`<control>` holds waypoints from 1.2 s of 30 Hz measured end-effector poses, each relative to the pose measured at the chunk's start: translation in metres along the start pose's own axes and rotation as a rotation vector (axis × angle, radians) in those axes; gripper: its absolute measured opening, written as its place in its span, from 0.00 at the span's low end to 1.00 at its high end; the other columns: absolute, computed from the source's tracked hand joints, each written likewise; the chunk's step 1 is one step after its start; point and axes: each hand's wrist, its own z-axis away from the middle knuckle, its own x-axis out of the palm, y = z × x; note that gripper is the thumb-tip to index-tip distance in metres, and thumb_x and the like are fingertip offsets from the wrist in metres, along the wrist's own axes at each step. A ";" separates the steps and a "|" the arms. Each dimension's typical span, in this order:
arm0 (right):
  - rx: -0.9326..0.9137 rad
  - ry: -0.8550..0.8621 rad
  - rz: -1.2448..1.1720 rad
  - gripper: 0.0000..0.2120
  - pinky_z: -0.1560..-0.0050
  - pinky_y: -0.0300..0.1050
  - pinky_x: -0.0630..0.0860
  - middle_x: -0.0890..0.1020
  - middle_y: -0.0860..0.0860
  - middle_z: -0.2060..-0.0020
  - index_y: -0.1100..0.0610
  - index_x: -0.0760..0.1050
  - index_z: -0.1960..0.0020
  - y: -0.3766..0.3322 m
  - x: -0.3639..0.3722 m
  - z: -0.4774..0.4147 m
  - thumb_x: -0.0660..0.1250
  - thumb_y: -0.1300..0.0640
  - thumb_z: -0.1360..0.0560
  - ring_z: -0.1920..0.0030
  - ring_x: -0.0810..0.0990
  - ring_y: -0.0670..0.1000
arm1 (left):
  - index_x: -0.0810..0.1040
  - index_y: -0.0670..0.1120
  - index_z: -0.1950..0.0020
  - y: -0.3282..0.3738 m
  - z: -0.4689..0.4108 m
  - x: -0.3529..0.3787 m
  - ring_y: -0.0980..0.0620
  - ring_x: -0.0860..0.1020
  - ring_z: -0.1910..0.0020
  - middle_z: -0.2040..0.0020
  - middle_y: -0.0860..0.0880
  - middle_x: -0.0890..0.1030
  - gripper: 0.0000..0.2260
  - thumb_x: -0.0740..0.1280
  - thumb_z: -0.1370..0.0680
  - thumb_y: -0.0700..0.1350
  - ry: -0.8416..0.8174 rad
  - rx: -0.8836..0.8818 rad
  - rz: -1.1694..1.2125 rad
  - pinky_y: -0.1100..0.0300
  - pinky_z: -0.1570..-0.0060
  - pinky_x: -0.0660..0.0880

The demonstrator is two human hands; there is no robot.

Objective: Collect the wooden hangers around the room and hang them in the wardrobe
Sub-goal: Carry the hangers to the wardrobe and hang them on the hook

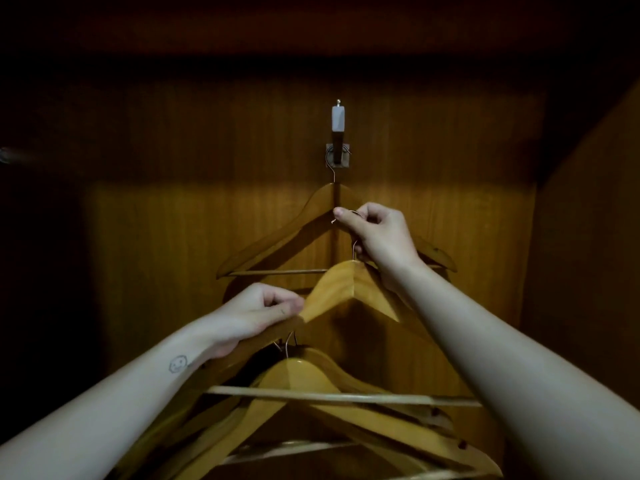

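Observation:
I look into a dark wooden wardrobe (467, 150). One wooden hanger (287, 233) hangs from a peg-like rail (337, 133) on the back wall. My right hand (377, 237) pinches the wire hook of a second wooden hanger (346, 289), held up just below the first. My left hand (263, 313) grips the left arm of that hanger. Below my hands, several more wooden hangers (311, 393) are bunched together; what holds them is hidden.
The wardrobe's side walls close in on the left and right (588, 271). A dim metal fitting (7, 155) shows at the far left edge. The wardrobe's top panel (311, 36) is in deep shadow.

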 end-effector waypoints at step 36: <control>0.018 -0.303 0.249 0.18 0.57 0.45 0.71 0.76 0.59 0.65 0.59 0.75 0.66 -0.013 -0.016 -0.046 0.73 0.45 0.31 0.64 0.74 0.55 | 0.86 0.47 0.58 0.027 0.009 -0.005 0.55 0.81 0.58 0.59 0.47 0.85 0.09 0.74 0.35 0.49 -0.012 0.011 0.123 0.59 0.50 0.70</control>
